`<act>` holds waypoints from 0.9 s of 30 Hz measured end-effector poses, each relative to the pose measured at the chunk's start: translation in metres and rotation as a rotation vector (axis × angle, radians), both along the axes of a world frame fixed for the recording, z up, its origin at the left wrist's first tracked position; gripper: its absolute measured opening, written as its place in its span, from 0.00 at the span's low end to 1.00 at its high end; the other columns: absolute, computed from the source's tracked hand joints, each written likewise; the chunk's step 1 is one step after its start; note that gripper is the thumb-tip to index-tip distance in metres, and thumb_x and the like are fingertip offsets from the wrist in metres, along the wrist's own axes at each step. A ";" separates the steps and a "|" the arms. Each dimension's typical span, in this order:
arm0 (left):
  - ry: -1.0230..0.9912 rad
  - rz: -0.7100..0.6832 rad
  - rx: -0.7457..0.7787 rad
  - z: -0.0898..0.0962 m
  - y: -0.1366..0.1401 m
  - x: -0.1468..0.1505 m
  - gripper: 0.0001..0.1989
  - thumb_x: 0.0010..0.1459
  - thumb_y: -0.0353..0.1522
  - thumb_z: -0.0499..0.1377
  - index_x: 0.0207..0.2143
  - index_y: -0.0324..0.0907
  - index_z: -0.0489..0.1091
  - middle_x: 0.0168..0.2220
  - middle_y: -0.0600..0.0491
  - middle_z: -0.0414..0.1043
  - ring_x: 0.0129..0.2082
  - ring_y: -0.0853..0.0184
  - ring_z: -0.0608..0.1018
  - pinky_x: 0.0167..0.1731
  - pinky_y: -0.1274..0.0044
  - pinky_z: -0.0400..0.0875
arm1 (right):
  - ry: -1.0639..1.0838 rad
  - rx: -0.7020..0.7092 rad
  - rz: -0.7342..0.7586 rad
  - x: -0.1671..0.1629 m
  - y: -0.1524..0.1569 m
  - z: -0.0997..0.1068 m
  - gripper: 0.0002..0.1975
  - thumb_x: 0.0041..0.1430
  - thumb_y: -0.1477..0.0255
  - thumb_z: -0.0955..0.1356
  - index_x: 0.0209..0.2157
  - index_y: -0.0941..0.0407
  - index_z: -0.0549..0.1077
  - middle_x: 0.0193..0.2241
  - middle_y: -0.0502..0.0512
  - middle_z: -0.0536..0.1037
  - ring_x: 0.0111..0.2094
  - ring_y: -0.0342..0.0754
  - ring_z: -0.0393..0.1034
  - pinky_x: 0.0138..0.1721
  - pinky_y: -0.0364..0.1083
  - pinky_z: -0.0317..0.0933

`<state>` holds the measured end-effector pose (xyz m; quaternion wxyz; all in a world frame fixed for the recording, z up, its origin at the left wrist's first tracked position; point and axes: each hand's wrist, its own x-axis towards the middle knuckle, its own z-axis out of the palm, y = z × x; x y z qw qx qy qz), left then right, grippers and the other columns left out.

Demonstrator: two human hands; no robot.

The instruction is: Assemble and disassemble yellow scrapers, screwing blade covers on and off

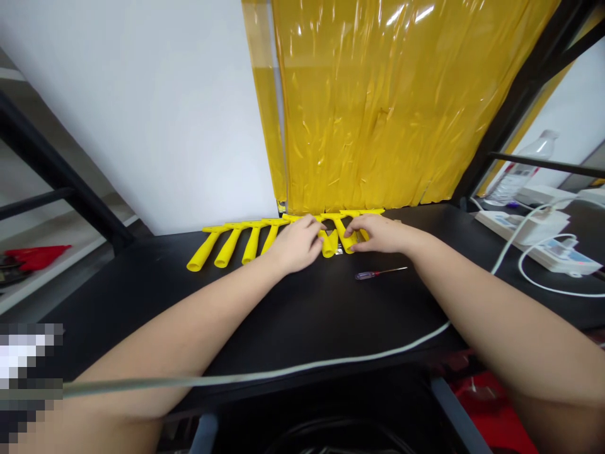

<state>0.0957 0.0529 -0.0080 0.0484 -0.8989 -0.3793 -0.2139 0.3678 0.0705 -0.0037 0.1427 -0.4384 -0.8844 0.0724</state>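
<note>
Yellow T-shaped handles (228,249) with hollow round ends lie in a row along the back of the black table. My left hand (297,246) is curled over the middle of the row, its fingers bent round a handle that it largely hides. Just right of it, two hollow ends (328,244) point toward me. My right hand (378,233) has thumb and fingers closed about another yellow handle (345,232) near the row's right end. A screwdriver (366,275) with a clear purplish grip lies in front of my right hand, untouched.
A pale cable (302,367) runs across the table's front edge. Power strips (543,243) with white cords sit at the right, near a clear plastic bottle (529,165). Behind the row stand a white panel (189,113) and yellow plastic film (378,107); black frame posts flank them.
</note>
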 end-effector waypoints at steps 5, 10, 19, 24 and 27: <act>0.118 0.376 -0.137 0.023 0.022 -0.030 0.16 0.63 0.32 0.56 0.50 0.39 0.77 0.51 0.42 0.77 0.49 0.54 0.81 0.54 0.65 0.75 | -0.006 0.002 0.003 -0.001 -0.003 0.004 0.15 0.55 0.65 0.76 0.44 0.53 0.81 0.46 0.58 0.82 0.49 0.58 0.75 0.54 0.55 0.67; 0.162 0.375 -0.197 0.017 0.026 -0.037 0.13 0.59 0.29 0.58 0.43 0.43 0.81 0.46 0.45 0.82 0.44 0.55 0.83 0.49 0.66 0.78 | 0.010 0.022 0.024 -0.003 -0.007 0.009 0.14 0.58 0.64 0.74 0.44 0.55 0.81 0.47 0.60 0.81 0.51 0.59 0.75 0.56 0.57 0.66; 0.113 0.240 -0.186 0.021 0.018 -0.035 0.19 0.63 0.28 0.51 0.47 0.47 0.80 0.51 0.53 0.83 0.50 0.60 0.83 0.54 0.70 0.76 | 0.016 0.044 0.034 -0.001 -0.003 0.003 0.13 0.59 0.64 0.74 0.44 0.54 0.81 0.47 0.59 0.82 0.51 0.59 0.74 0.57 0.58 0.65; 0.245 0.199 -0.168 0.021 0.012 -0.067 0.20 0.66 0.39 0.53 0.54 0.43 0.77 0.56 0.45 0.78 0.56 0.53 0.79 0.59 0.62 0.72 | 0.080 0.089 0.083 -0.006 -0.009 0.009 0.12 0.62 0.64 0.72 0.45 0.54 0.80 0.47 0.59 0.82 0.52 0.58 0.73 0.58 0.58 0.63; 0.258 0.150 -0.196 0.008 0.005 -0.083 0.24 0.68 0.44 0.52 0.56 0.39 0.74 0.57 0.43 0.76 0.59 0.52 0.75 0.62 0.62 0.69 | 0.122 0.137 0.154 -0.022 -0.021 0.012 0.13 0.64 0.64 0.72 0.48 0.54 0.79 0.47 0.59 0.81 0.53 0.58 0.72 0.59 0.58 0.63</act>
